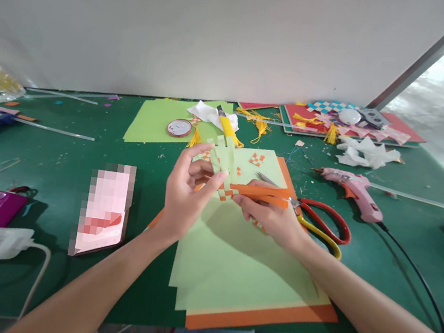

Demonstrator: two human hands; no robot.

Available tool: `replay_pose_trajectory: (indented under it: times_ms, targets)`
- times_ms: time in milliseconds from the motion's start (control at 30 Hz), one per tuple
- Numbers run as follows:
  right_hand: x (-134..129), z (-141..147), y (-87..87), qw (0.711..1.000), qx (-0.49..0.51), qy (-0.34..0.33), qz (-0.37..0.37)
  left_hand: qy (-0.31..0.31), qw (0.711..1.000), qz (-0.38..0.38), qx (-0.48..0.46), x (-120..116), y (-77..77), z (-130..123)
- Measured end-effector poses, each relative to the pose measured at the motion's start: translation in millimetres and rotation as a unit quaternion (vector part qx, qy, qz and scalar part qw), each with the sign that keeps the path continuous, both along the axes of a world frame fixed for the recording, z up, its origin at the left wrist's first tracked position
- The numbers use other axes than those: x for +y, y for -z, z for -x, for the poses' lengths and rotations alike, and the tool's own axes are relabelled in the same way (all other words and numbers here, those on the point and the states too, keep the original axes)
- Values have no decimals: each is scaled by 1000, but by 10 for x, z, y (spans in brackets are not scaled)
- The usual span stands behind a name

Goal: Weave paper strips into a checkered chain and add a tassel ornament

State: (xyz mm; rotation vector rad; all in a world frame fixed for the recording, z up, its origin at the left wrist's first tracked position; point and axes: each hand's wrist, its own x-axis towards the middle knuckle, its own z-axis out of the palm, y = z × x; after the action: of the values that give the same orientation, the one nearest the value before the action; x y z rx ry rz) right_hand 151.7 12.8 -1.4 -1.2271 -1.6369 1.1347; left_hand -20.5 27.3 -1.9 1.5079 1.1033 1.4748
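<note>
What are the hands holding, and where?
A small green and orange woven paper piece: the left hand pinches its green strips, the right hand its orange strips.

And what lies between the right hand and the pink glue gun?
The scissors, seen in the head view: their red and yellow handles reach out from beside the right hand toward the glue gun.
</note>
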Motion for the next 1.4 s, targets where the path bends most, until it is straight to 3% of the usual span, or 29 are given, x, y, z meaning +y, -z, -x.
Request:
replay_pose_trajectory:
  times_ms: [367, 533, 733, 867, 1400]
  targets:
    - [15, -40, 22, 999, 2, 38, 38, 53, 993, 103, -9, -27, -38, -21]
    - [23, -46, 10, 999, 6, 28, 24, 30, 995, 97, 8, -29, -26, -17]
    - [44, -41, 32, 996, 44, 18, 70, 9, 997, 76, 2, -5, -14, -7]
    - [55, -34, 59, 992, 105, 11, 68, 13, 997, 82, 0, -11, -26, -12]
    - [51, 9, 57, 985, 154, 37, 67, 20, 995, 102, 10, -44, -47, -23]
